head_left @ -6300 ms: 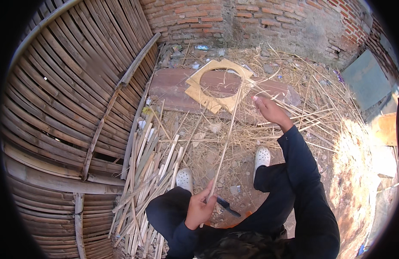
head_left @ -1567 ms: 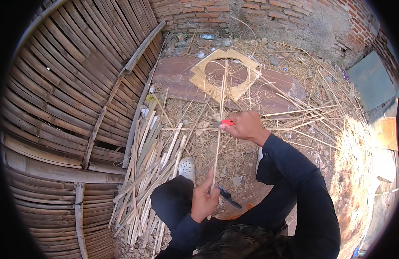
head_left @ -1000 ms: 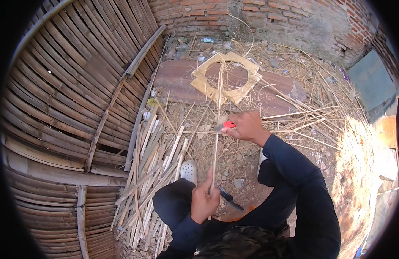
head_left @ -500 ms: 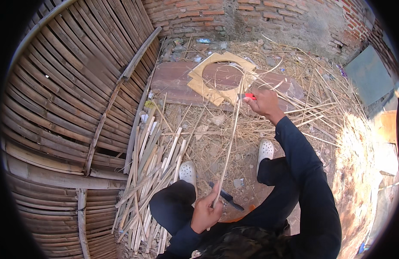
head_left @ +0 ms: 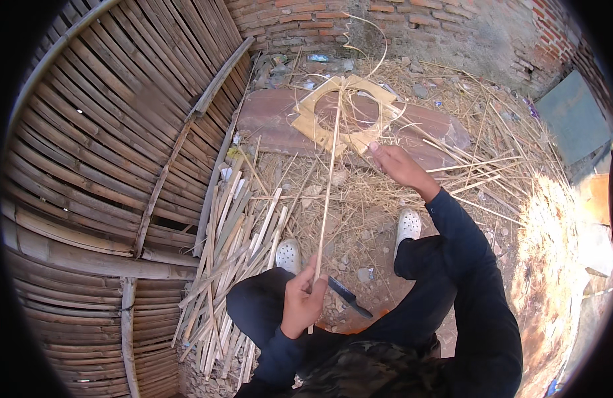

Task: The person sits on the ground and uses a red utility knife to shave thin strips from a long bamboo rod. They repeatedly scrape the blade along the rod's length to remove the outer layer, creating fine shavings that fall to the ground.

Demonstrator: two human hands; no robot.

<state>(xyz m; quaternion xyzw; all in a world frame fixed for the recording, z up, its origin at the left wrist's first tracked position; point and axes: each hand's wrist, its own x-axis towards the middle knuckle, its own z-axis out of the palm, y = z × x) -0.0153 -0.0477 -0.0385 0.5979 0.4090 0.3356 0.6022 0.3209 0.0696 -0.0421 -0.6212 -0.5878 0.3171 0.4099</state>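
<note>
My left hand (head_left: 303, 305) sits low over my lap, gripping the near end of a long thin bamboo strip (head_left: 327, 179) together with a dark-bladed knife (head_left: 349, 296) that pokes out to the right. The strip runs away from me toward a yellowish square frame with a round hole (head_left: 313, 123) lying on a reddish board. My right hand (head_left: 394, 164) is stretched out to the right of the strip's far part, fingers pinched together. A very thin curling sliver (head_left: 376, 40) loops above the frame, seemingly from that hand.
A pile of split bamboo slats (head_left: 237, 245) lies to my left by my white shoe (head_left: 288, 255). A woven bamboo panel (head_left: 107, 152) fills the left side. A brick wall (head_left: 412, 20) stands beyond, with straw litter (head_left: 492, 166) scattered to the right.
My right hand has moved outward along the strip, away from my left hand, over the last second. The red thing seen at its fingers no longer shows. My left hand stays put.
</note>
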